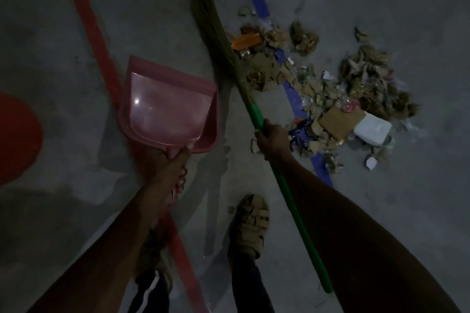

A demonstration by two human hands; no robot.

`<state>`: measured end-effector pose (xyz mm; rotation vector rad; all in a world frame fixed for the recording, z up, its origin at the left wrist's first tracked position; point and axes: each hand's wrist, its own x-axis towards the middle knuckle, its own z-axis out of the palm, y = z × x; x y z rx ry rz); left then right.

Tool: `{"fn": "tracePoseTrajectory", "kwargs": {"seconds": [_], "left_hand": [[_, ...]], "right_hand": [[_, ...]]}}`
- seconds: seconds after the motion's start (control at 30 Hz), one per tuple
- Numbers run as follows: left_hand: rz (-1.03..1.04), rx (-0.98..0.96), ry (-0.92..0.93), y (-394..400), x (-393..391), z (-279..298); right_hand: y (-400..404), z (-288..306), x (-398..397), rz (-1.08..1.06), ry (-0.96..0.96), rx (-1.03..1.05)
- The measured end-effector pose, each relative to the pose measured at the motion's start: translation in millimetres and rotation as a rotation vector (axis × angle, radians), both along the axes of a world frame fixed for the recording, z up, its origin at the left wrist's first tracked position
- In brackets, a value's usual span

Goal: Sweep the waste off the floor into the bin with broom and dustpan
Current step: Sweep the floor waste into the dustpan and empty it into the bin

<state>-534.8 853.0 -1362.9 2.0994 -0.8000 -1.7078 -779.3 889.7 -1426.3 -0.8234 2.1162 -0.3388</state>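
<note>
- Left hand [175, 162] reaches forward and down, fingers [181, 180] curled in a grip.
- Right hand [273, 140] extends forward, fist closed in a grip.

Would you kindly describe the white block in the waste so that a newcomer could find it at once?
Start at the blue floor stripe and follow it to the waste pile lying across it, to the right of the broom. At the pile's near right edge lies the white block, beside a flat brown cardboard piece. It is the only large, clean white, boxy thing among brown scraps.
</note>
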Motion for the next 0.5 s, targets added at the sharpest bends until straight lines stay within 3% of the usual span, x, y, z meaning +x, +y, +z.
{"fn": "tracePoseTrajectory", "kwargs": {"seconds": [0.3, 0.5], "left_hand": [[-0.185, 0.047, 0.01, 15, -65, 2], [-0.271, 0.032, -0.055, 31, -96, 3]], "right_hand": [[138, 1, -60, -0.24, 0.075, 0.076], [225, 9, -73, -0.167, 0.304, 0.095]]}}
